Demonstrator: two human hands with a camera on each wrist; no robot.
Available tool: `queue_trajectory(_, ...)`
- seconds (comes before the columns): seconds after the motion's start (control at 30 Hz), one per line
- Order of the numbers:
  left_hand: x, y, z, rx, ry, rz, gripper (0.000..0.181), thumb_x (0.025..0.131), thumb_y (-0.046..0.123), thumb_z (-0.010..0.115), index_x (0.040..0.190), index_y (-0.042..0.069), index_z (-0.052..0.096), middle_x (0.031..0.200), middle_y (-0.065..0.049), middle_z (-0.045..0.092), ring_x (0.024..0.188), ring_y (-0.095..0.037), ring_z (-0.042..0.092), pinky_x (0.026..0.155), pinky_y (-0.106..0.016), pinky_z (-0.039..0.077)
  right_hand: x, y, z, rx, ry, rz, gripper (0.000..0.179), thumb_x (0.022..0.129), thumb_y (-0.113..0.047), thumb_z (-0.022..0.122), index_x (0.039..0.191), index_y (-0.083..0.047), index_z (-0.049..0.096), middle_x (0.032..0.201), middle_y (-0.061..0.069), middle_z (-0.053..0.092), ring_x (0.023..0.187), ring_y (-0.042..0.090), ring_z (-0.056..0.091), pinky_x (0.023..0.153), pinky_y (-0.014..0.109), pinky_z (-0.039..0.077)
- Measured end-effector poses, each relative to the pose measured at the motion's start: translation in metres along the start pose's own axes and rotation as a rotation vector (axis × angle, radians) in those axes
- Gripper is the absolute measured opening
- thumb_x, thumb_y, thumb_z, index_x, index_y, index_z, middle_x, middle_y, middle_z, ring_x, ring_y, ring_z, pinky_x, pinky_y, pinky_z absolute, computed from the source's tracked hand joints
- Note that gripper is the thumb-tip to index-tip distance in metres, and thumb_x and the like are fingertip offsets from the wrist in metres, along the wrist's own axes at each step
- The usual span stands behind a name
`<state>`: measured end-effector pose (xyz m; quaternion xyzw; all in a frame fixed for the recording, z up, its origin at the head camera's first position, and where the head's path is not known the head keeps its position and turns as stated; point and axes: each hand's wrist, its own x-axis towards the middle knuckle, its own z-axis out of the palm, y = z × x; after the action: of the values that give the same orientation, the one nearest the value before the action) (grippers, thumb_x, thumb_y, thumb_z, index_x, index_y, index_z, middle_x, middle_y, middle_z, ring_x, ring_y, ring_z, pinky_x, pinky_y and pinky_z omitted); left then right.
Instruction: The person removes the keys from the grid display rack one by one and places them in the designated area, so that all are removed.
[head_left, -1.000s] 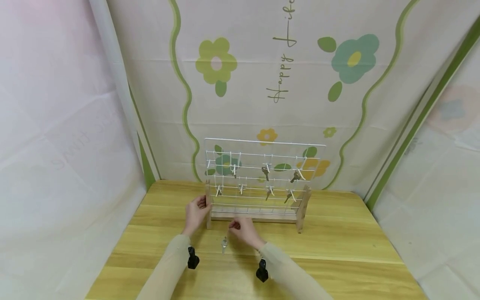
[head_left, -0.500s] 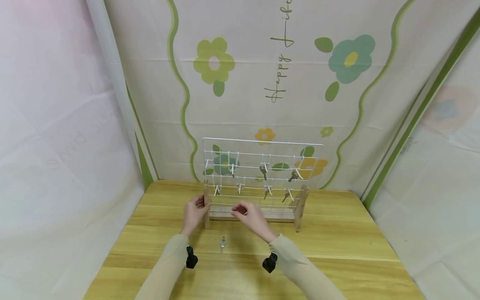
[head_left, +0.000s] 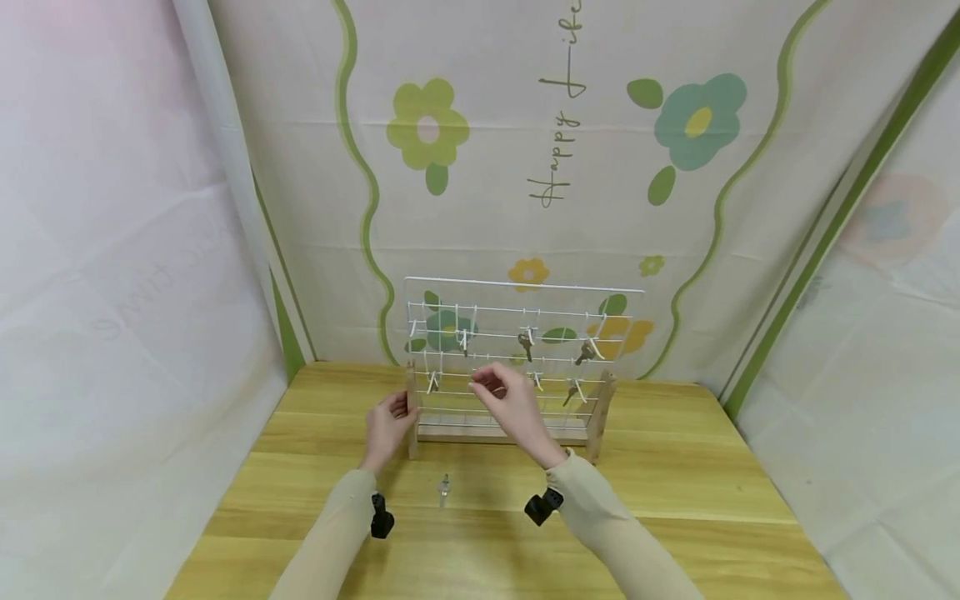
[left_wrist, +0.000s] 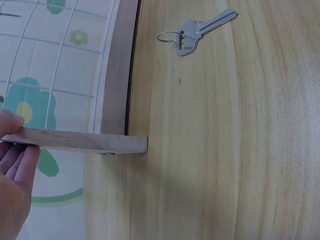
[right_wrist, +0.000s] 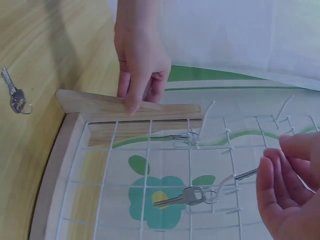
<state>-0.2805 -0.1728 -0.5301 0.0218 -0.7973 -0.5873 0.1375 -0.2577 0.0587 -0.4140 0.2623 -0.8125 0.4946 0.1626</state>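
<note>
My left hand (head_left: 387, 429) grips the wooden left upright (left_wrist: 80, 141) of the white wire rack (head_left: 525, 285), thumb on one face and fingers behind. In front of the rack, my right hand (head_left: 513, 408) is raised with thumb and fingertips together. It pinches a key (right_wrist: 246, 174); only the blade shows beside the fingers in the right wrist view, and the rest is hidden. Other keys hang by rings from the rack's hooks, among them a lower-row key (right_wrist: 187, 196) close by. A loose silver key (left_wrist: 205, 31) with a ring lies on the table before the rack.
The wooden table (head_left: 675, 500) carries the rack near its back edge. A bare hook (right_wrist: 285, 106) sticks out at the rack's upper left. The right upright (head_left: 602, 412) stands beyond my right hand. Printed cloth hangs behind and at both sides.
My right hand has risen from the table beside the loose key to the rack's lower hook row, fingertips kept together. My left hand stays on the upright. The view has shifted slightly.
</note>
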Motion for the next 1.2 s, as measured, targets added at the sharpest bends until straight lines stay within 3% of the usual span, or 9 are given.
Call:
queue_trajectory(0.43, -0.002, 0.002, -0.001, 0.021, -0.023, 0.011, 0.037, 0.087, -0.002, 0.07, 0.122, -0.011, 0.061, 0.119, -0.031, 0.066, 0.109, -0.041, 0.067, 0.091, -0.04, 0.062, 0.033, -0.006, 0.011, 0.009, 0.239, -0.006, 0.019, 0.09, -0.007, 0.071, 0.107, 0.001, 0.068, 0.097, 0.012, 0.071, 0.078, 0.023, 0.069, 0.066, 0.018, 0.06)
queue_trajectory(0.73, -0.001, 0.0, 0.0, 0.014, -0.007, -0.005, 0.035, 0.087, -0.002, 0.07, 0.12, -0.009, 0.063, 0.119, -0.029, 0.067, 0.11, -0.041, 0.067, 0.092, -0.041, 0.062, 0.045, -0.002, 0.019, -0.015, 0.268, 0.066, 0.02, 0.09, -0.01, 0.071, 0.106, 0.002, 0.068, 0.095, 0.012, 0.072, 0.076, 0.022, 0.07, 0.066, 0.018, 0.06)
queue_trajectory(1.2, 0.001, -0.001, 0.001, 0.029, -0.003, 0.011, 0.033, 0.087, -0.002, 0.071, 0.118, -0.009, 0.064, 0.116, -0.028, 0.068, 0.108, -0.04, 0.068, 0.089, -0.038, 0.063, 0.053, 0.001, 0.025, 0.006, 0.265, 0.073, 0.007, 0.09, -0.004, 0.068, 0.097, -0.001, 0.07, 0.086, 0.014, 0.073, 0.071, 0.022, 0.068, 0.063, 0.015, 0.057)
